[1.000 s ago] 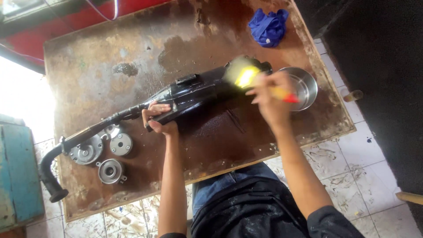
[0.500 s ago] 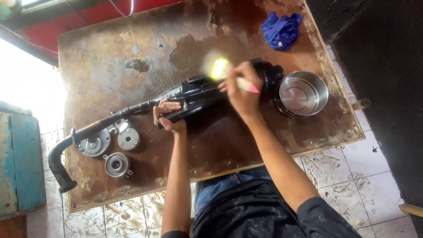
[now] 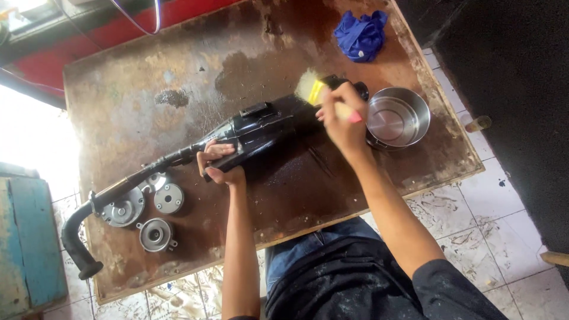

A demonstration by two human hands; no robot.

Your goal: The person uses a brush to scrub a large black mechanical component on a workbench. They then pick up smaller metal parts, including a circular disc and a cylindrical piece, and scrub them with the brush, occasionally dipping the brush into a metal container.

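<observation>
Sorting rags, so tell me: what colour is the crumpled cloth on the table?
Blue cloth, clearest in the head view.

A black exhaust pipe (image 3: pixel 249 133) lies across the stained brown table (image 3: pixel 148 77), its bent end hanging over the edge at 8 o'clock; the left hand (image 3: pixel 218 163) grips its narrow middle part; the right hand (image 3: pixel 342 121) holds a paintbrush (image 3: pixel 323 98) with pale bristles on the thick end of the pipe; a steel bowl (image 3: pixel 397 118) stands just beside that end, at 3 o'clock of it; a blue cloth (image 3: pixel 360 34) lies at 1 o'clock of the table; three round metal parts (image 3: pixel 148 207) lie near the thin pipe, at 8 o'clock.
</observation>
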